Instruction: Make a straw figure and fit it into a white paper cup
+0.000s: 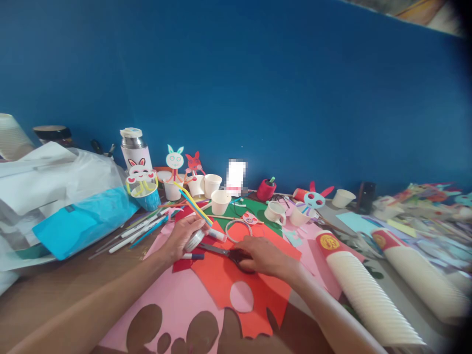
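Note:
My left hand (187, 235) is closed around a small whitish roll or cup-like item (194, 239), partly covered by the fingers. Yellow, blue and orange strips (195, 205) rise beside its fingertips. In my right hand (258, 254) are dark-handled scissors (221, 250), their blades pointing left toward the left hand. Both hands are over red paper (265, 290) with ragged cut edges, lying on pink paper (177, 300) with round holes. A dark-capped marker (193, 256) lies just below my left hand.
Paper cups (220, 201) and rabbit-faced cup figures (174, 160) stand along the blue wall. Stacked cups (368, 295) lie at right. A plastic bag (81, 172), blue paper (84, 221), pens (140, 228) and a flask (134, 150) are at left.

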Tool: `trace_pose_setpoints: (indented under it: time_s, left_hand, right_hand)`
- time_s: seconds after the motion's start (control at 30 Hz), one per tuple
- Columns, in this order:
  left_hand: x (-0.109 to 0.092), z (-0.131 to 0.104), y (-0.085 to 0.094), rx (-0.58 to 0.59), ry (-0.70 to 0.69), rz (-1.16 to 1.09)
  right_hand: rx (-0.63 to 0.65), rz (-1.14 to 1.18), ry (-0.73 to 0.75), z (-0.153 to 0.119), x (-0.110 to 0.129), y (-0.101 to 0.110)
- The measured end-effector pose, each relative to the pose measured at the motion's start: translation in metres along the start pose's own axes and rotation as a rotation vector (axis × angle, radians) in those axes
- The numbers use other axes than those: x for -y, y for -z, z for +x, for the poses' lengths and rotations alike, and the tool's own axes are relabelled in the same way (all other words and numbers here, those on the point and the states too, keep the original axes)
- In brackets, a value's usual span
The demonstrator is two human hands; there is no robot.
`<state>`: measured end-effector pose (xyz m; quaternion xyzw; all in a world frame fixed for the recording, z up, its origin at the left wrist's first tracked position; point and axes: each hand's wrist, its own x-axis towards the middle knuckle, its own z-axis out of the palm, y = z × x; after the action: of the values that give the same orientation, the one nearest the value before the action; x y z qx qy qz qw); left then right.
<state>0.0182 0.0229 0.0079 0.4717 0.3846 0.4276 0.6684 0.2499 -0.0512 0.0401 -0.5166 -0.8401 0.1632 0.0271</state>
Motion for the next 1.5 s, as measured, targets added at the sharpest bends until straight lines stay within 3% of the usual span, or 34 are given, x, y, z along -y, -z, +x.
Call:
trace_pose_setpoints:
  time_s: [0.07,0.13,0.3,0.4,0.7,1.07,1.23,1.5]
  left_hand:
    - [0.000,-0.001,-0.001,0.003,-0.003,0.004]
    - [-0.001,-0.001,-0.002,0.001,0.004,0.005]
    - [0.000,-0.003,-0.006,0.002,0.074,0.029]
    - [0.001,-0.004,-0.008,-0.006,0.115,0.018]
    - [0.004,-0.003,-0.009,-0.014,0.163,-0.115]
    - [-0.001,-0.011,-0.018,-0.066,0.206,-0.108]
    - [-0.002,-0.011,-0.020,-0.047,0.187,-0.147]
    - [-0.004,-0.013,-0.023,-0.025,0.181,-0.174]
  right_hand:
    - [0.008,0.068,0.036,-0.001,-0.003,0.003]
    - [-0.062,0.105,0.051,0.000,-0.005,0.005]
    - [-0.523,0.193,0.032,0.022,0.004,-0.003]
    - [-0.670,0.235,0.084,0.043,0.015,-0.014]
    - [-0.695,0.429,0.102,0.077,0.035,-0.035]
    - [-0.728,0.599,0.043,0.078,0.039,-0.039]
    - [-0.722,0.778,-0.001,0.080,0.041,-0.041]
    - [-0.729,0.826,-0.049,0.078,0.042,-0.037]
